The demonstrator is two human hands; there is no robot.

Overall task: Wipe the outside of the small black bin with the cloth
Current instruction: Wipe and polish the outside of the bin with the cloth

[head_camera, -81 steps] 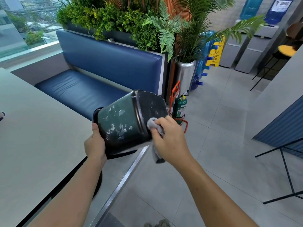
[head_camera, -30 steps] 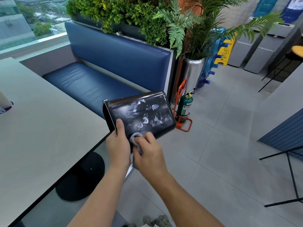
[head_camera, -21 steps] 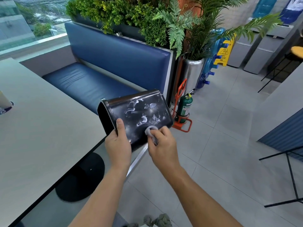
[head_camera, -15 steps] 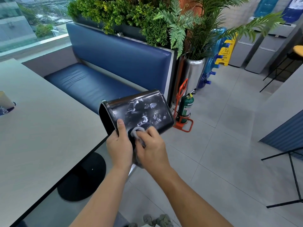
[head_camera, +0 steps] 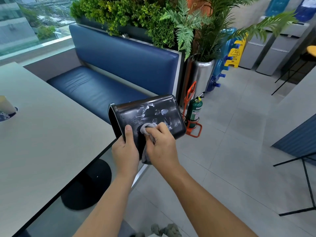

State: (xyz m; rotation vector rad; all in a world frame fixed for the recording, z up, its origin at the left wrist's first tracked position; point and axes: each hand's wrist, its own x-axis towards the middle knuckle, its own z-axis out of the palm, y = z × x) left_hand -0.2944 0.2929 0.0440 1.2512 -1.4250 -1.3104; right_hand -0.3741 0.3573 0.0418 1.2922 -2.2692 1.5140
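Black bin (head_camera: 153, 110), 1, held on its side just off the surface (head_camera: 51, 134) corner; left hand (head_camera: 125, 151) grips its rim end, right hand (head_camera: 162, 144), fingers curled on 1 grey cloth (head_camera: 145, 128), presses it to bin wall.

We've got a single view here, worn on the head, wide-angle, tilted forward and down. Close in at centre frame: left hand (head_camera: 125, 151) and right hand (head_camera: 162, 148) on the bin (head_camera: 153, 113). Table (head_camera: 42, 142) fills the left, tiled floor (head_camera: 230, 151) stretches away to the right.
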